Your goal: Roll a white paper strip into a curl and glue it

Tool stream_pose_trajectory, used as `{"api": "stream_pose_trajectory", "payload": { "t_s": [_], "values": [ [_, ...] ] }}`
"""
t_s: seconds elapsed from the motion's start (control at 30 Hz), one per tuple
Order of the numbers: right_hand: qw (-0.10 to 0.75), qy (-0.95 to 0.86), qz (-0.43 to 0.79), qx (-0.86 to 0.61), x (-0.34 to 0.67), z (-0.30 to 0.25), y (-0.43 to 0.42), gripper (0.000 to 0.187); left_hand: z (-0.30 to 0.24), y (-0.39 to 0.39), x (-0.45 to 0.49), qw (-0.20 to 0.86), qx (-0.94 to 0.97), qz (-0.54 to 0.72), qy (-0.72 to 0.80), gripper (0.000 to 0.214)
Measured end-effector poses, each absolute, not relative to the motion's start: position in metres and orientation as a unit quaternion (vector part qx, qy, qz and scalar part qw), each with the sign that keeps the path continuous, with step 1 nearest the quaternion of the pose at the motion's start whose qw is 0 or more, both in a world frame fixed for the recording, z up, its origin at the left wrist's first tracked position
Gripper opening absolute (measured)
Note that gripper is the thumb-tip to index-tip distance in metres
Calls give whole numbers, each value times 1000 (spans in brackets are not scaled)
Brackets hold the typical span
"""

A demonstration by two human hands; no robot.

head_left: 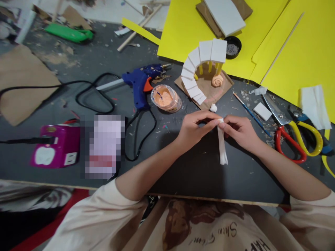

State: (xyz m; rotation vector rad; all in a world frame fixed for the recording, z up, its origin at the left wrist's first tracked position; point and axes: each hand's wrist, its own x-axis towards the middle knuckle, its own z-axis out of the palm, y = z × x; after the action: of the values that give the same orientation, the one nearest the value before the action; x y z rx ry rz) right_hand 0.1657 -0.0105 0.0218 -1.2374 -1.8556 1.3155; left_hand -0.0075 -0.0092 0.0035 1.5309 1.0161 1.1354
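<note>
Two hands meet at the middle of our view. Our left hand (195,127) and our right hand (240,132) both pinch the top end of one white strip (222,148), fingertips closed narrowly on it. The strip hangs down toward us, its lower end resting on the dark tabletop (199,174).

Just beyond the hands we see one small white ball (213,107) and one curved staircase model (200,66) with about nine white steps, standing on a brown card base. Left of it sit one open jar of peach paint (166,98) and one blue glue gun (140,82), whose black cable (96,94) loops across the table. One magenta box (56,144) lies far left.

To the right lie one thin paintbrush (250,113) and two pairs of scissors, one red-handled (290,144) and one yellow-handled (307,134), overlapping each other.

Open room lies between the hands and the near table edge, where the surface is bare. The right side is crowded up to the scissors.

The tabletop is dark grey and flecked with scraps. Large yellow sheets (300,52) cover its far right corner.
</note>
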Motion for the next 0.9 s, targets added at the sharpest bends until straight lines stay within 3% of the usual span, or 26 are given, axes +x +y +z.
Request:
{"api": "stream_pose_trajectory", "payload": {
  "t_s": [0.2, 0.47, 0.63, 0.9],
  "values": [
    [280, -682, 497, -458, 166, 22, -10, 37, 3, -7, -11, 472, 652, 482, 345, 12],
    [321, -731, 419, -432, 165, 18, -11, 40, 2, -6, -10, 513, 626, 477, 343, 17],
    [312, -735, 443, -408, 167, 17, -10, 32, 2, -7, -8, 515, 611, 471, 374, 25],
    [309, -721, 464, -412, 167, 19, -9, 38, 0, -9, -8, 486, 624, 481, 379, 20]
  ]
}}
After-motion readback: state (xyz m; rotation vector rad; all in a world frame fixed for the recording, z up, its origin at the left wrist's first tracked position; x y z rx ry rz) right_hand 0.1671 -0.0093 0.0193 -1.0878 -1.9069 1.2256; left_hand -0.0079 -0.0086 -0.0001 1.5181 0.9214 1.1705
